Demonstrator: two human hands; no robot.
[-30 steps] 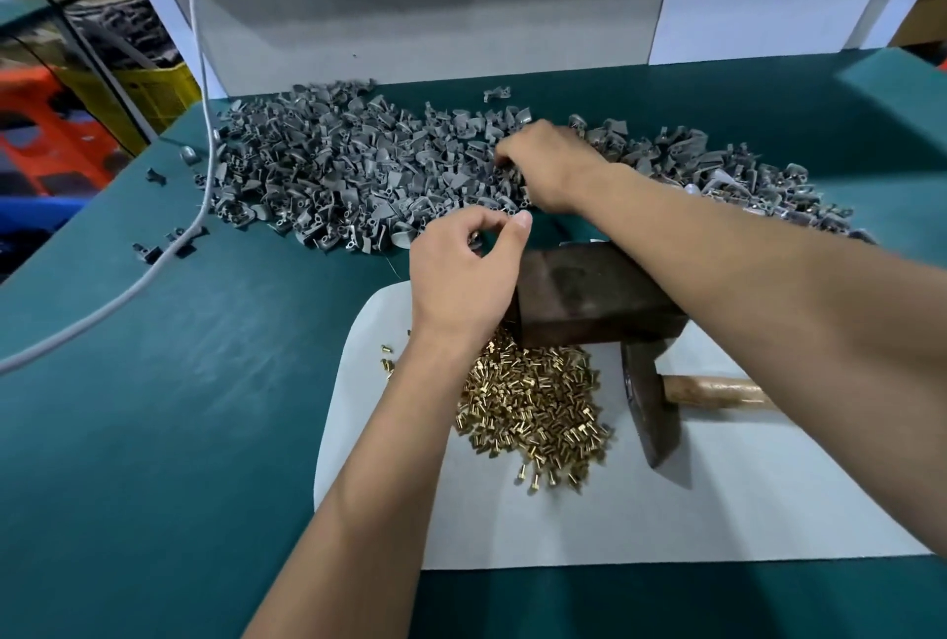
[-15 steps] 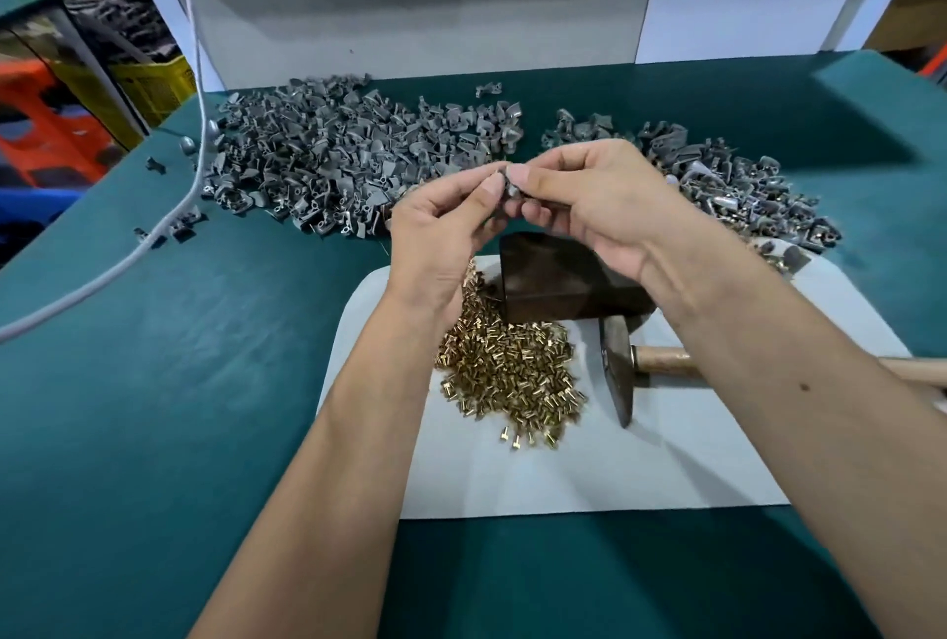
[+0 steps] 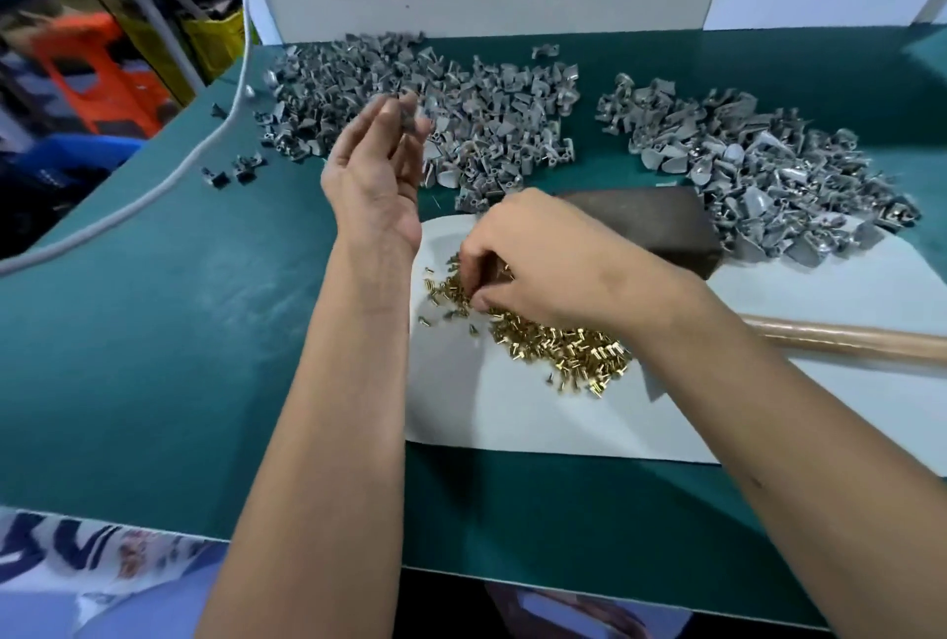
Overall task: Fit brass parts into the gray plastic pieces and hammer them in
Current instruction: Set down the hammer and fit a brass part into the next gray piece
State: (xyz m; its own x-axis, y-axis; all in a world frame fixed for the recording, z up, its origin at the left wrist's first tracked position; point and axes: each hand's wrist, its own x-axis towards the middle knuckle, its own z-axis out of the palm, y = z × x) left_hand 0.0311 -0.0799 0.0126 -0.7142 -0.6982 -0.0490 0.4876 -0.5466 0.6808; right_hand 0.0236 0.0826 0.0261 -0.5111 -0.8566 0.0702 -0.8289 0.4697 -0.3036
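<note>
Blurred left hand (image 3: 376,172), raised at frame centre, pinches a small gray plastic piece (image 3: 410,118); right hand (image 3: 533,256), fingers curled, picks into the loose brass parts pile (image 3: 558,346).

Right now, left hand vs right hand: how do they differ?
The left hand is raised, palm up, pinching a gray plastic piece; the right hand is low, palm down, fingers curled into the brass parts. The left hand is motion-blurred, the right hand sharp. Both bare.

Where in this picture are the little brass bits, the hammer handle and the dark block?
brass parts (image 3: 558,346): head view, middle of the heap.
hammer handle (image 3: 845,342): head view, wooden shaft.
dark block (image 3: 645,223): head view, top face.
</note>
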